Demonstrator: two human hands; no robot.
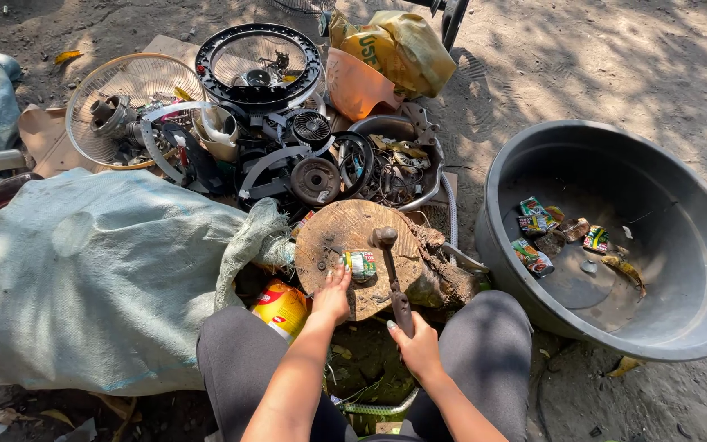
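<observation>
— Nearest the lens, what shows?
— Both knees, and between them the right hand (419, 348) clamped around a hammer (393, 278) handle; its head rests on the wooden stump (329, 237).
— And the other?
— Left hand (333, 296) is apart from it, fingertips pinning a small flattened can (361, 264) on that stump.
— Around them?
— Grey basin (697, 245) with crushed cans, right; pale sack (92, 278), left; scrap beyond.
</observation>
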